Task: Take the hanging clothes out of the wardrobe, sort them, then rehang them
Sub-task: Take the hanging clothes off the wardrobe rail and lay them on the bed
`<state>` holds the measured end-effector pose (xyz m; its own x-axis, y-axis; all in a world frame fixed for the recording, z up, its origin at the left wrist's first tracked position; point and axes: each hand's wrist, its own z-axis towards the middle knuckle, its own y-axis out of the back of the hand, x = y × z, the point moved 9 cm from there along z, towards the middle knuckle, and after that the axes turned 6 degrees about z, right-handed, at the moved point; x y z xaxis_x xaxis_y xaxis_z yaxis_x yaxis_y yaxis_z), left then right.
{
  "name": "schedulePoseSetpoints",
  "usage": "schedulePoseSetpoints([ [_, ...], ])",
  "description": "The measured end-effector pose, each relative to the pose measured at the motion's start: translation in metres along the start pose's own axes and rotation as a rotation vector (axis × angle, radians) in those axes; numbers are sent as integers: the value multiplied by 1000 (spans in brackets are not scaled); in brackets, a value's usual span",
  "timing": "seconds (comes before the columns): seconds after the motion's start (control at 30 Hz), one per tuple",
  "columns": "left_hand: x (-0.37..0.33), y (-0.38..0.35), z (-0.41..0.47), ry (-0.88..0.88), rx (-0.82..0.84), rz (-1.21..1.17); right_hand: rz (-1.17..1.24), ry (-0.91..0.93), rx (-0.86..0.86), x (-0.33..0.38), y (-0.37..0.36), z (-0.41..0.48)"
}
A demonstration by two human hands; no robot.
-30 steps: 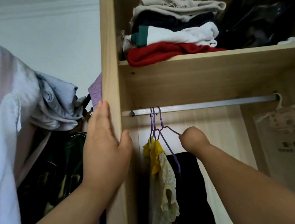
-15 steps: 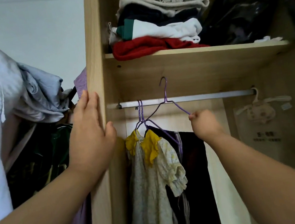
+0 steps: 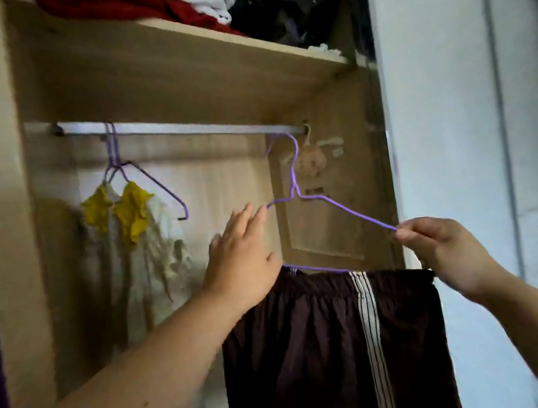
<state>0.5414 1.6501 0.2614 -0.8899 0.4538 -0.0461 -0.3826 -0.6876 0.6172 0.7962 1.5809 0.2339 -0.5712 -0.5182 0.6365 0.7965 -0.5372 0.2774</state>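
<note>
Hanging shorts (image 3: 333,350), hem cut off

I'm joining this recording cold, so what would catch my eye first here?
Mid-frame, the right hand pinches the right end of a purple wire hanger carrying dark striped shorts; the left hand reaches its left end. Left on the rail hangs a pale garment with a yellow collar.
</note>
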Motion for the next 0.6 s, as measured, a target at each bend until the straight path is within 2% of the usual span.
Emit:
schedulePoseSetpoints([
  [0.07, -23, -40, -7, 26, 84, -100, -77, -70, -36, -8, 36, -40],
  [0.17, -61, -76, -28, 19, 96, -284, -163, -209, -114, -16, 85, -100],
  [0.33, -108, -145, -81, -172, 306, -586, -392, -393, -286, 0, 142, -206],
  [0.43, -135, -158, -123, -339, 446, -767, -551, -535, -433, 21, 156, -277],
  [0.6, -159, -162, -182, -439, 653, -951, -729, -687, -740, 66, 142, -405],
])
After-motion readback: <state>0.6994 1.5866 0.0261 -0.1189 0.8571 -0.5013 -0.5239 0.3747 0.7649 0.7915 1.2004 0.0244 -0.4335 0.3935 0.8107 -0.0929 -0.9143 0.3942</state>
